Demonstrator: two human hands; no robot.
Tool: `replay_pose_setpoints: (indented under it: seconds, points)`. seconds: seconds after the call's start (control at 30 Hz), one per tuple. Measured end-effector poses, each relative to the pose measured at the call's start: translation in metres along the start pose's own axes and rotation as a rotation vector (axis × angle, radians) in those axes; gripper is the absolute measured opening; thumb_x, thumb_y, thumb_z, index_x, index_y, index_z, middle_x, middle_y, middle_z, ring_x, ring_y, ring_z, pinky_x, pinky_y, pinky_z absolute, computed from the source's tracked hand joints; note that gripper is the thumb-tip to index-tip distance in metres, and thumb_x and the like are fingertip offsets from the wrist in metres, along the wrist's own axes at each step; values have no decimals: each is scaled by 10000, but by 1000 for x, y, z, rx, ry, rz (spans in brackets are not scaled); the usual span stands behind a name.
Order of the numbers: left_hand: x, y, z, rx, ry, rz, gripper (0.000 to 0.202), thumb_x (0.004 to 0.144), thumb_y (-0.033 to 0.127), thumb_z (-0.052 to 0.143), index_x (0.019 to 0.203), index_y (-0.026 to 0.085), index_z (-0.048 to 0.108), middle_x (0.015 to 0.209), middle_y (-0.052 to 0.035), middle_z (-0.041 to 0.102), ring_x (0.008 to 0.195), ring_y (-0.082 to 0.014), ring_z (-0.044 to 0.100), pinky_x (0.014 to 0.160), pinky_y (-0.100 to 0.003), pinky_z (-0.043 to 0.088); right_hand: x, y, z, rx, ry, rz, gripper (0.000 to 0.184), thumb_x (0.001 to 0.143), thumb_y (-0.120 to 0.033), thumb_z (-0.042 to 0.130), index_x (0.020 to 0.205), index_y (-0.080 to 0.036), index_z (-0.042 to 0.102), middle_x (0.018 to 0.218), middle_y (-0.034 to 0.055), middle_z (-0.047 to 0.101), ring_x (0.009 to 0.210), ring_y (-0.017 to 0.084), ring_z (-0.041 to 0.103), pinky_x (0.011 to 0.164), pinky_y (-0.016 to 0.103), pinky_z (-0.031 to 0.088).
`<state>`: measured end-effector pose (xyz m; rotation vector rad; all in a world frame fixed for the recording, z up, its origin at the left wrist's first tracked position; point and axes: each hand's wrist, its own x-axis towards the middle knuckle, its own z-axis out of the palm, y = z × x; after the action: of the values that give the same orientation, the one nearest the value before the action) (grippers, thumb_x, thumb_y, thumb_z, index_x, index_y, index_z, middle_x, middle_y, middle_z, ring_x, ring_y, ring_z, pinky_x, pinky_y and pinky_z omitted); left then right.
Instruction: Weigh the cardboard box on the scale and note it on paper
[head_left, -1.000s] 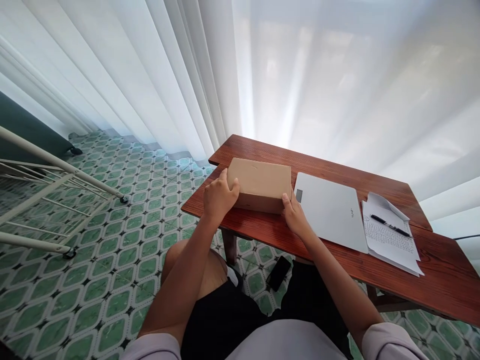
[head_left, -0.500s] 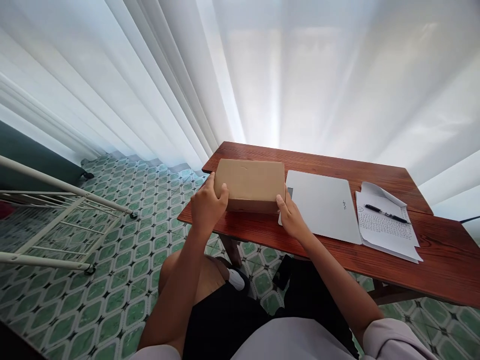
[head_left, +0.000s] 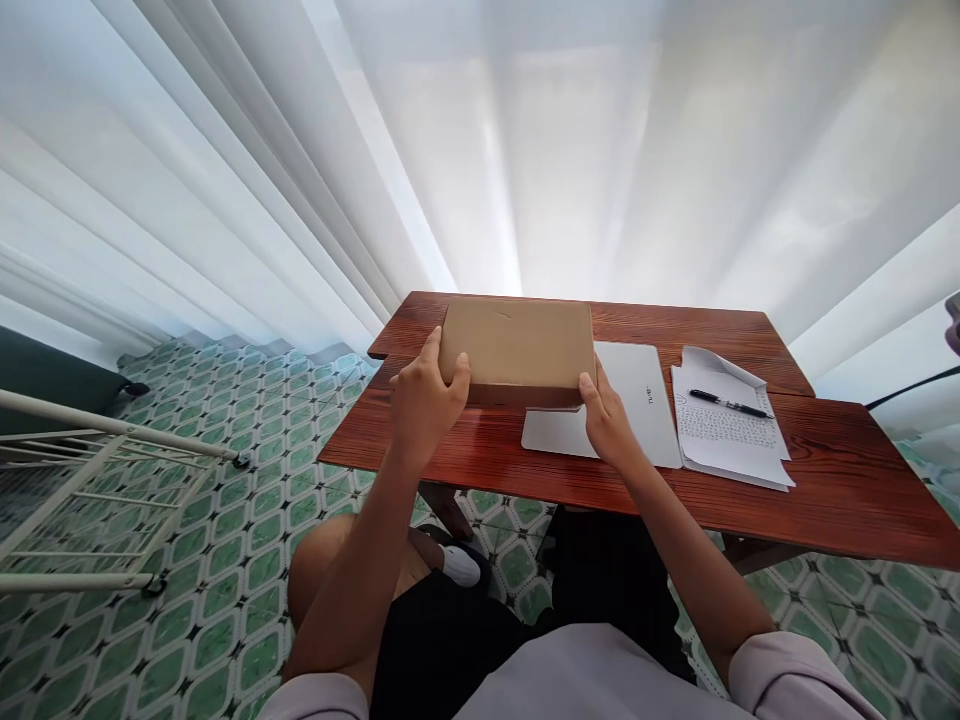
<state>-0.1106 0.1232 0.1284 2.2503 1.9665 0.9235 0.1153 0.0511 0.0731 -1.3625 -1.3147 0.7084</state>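
A closed brown cardboard box (head_left: 517, 343) is held between my two hands, its plain lid facing up. My left hand (head_left: 429, 395) grips the left end, thumb on the near corner and fingers along the side. On the right end, my right hand (head_left: 609, 415) presses with its thumb at the near corner; its other fingers are partly hidden. The box looks raised off the table and overlaps the left part of a closed silver laptop (head_left: 630, 405) in view.
The laptop lies on a reddish-brown wooden table (head_left: 847, 470). Right of it are handwritten papers (head_left: 720, 440) with a black pen (head_left: 731, 404) on top. A white wheeled metal rack (head_left: 112, 500) stands on the green tiled floor at left. White curtains (head_left: 525, 150) hang behind the table.
The box has moved up and to the right, now covering more of the laptop, with both hands still on it. My view has turned slightly right.
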Motion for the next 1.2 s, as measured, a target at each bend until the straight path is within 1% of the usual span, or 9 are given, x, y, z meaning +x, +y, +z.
replay_pose_setpoints:
  seconds: [0.17,0.3,0.47,0.57,0.63,0.7,0.87,1.0,1.2]
  points:
    - [2,24,16,-117,-56,39,684,920,498,420,1487,125,503,1374,-139,631,1198,-361,637,1077,-518,454,0,11,-33,-66,99,14,661,1030,-610,294,1607,-288,316,1556,42,455,1398,311,464,1175,505,350]
    - [2,43,31,-207,-104,79,673,920,478,443,1483,114,505,1374,-139,631,1237,-352,620,1108,-514,437,0,19,-58,-117,191,-4,604,1037,-570,300,1565,-297,405,1497,47,526,1347,300,517,1137,467,380]
    - [3,67,46,-288,-187,101,629,926,440,473,1470,129,522,1341,-131,655,1206,-332,642,1072,-493,472,-3,31,-83,-144,309,-10,544,1035,-509,311,1474,-275,532,1473,54,549,1359,282,497,1124,459,379]
    - [4,77,53,-344,-241,109,606,925,428,508,1464,152,529,1301,-115,682,1196,-303,652,1054,-453,489,-5,39,-95,-141,342,36,537,1037,-506,308,1464,-281,542,1444,55,575,1266,277,561,1056,447,429]
    - [5,82,58,-387,-268,108,601,919,424,536,1459,160,531,1290,-108,689,1195,-284,655,1038,-422,501,-7,43,-101,-151,360,47,542,1037,-509,306,1460,-271,547,1426,65,588,1225,277,582,1031,437,442]
    - [6,86,62,-423,-289,103,597,911,421,562,1449,164,538,1281,-104,694,1193,-272,657,1029,-402,506,-8,47,-105,-165,375,23,538,1038,-495,309,1445,-254,565,1414,72,597,1234,271,574,1062,429,419]
    - [5,91,70,-450,-338,94,587,908,435,579,1436,179,548,1228,-101,719,1190,-267,660,1031,-405,495,-9,56,-113,-167,404,22,516,1034,-458,316,1397,-239,610,1409,66,602,1281,256,544,1126,422,367]
    - [3,91,73,-469,-371,88,563,911,443,575,1417,196,562,1185,-90,736,1169,-260,670,1006,-399,502,-11,62,-116,-169,413,36,509,1030,-452,315,1380,-244,621,1434,67,581,1317,273,519,1096,436,393]
    - [0,89,74,-435,-375,71,539,913,430,576,1400,197,573,1170,-83,742,1171,-270,668,1007,-418,498,-13,67,-114,-184,396,52,525,1028,-478,311,1380,-244,623,1312,84,658,1192,286,583,1062,454,412]
